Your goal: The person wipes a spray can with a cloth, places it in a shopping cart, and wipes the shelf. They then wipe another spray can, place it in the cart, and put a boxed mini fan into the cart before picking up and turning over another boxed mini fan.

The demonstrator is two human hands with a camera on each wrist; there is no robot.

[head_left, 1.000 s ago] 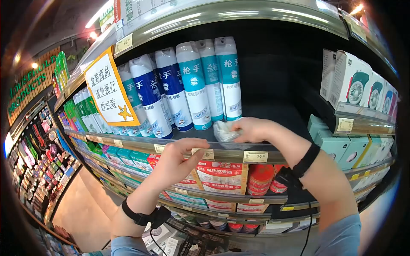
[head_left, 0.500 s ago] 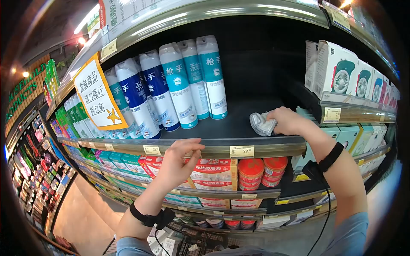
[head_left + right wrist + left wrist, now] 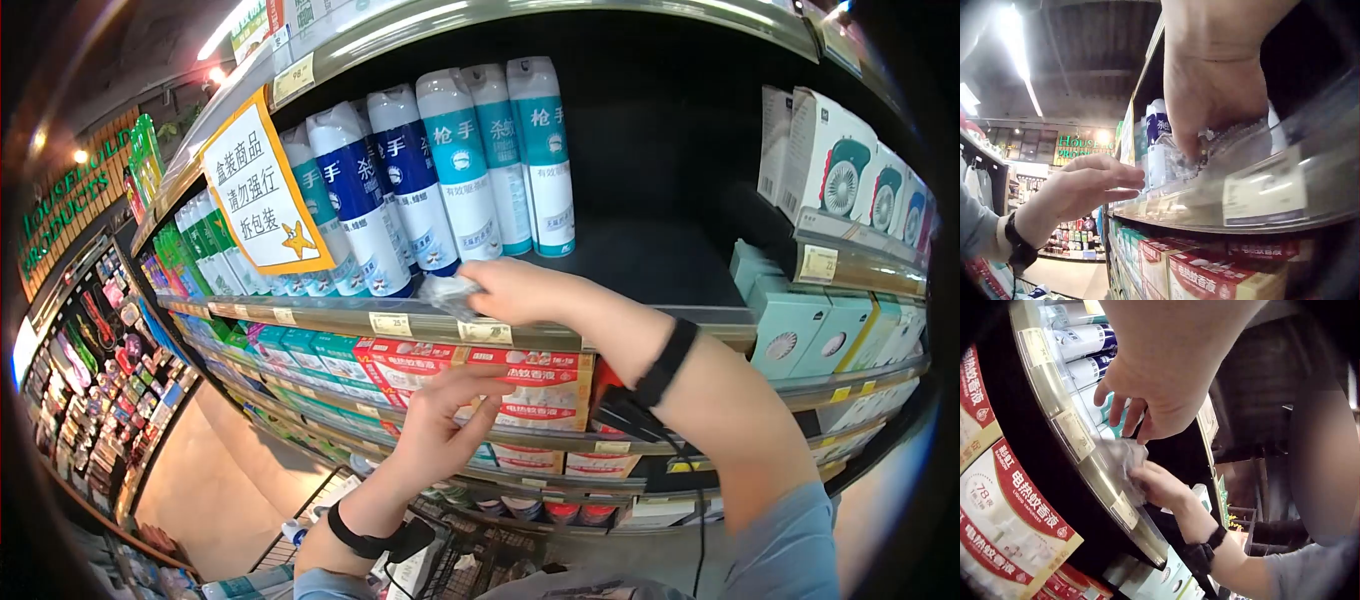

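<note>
My right hand (image 3: 525,292) grips a crumpled greyish cloth or wipe (image 3: 452,296) at the shelf's front edge, just below the blue and teal spray cans (image 3: 465,190). In the right wrist view the cloth (image 3: 1235,147) lies under the curled fingers, behind the clear price strip. The left hand (image 3: 447,425) hovers in front of the red and white boxes (image 3: 540,385), lower than the shelf edge, fingers loosely extended and holding nothing. The left wrist view shows that hand (image 3: 1157,394) near the cloth (image 3: 1124,459), apart from it.
An orange-bordered sign (image 3: 262,190) hangs at the left of the cans. White fan boxes (image 3: 835,165) stand on the right shelf, with green boxes (image 3: 790,330) below. A shopping cart (image 3: 325,500) with items is underneath, and an aisle floor (image 3: 215,470) lies at the left.
The right hand moved right along the shelf with the cloth, then back left to the front edge by the cans. The left hand now sits lower, against the boxes in view.
</note>
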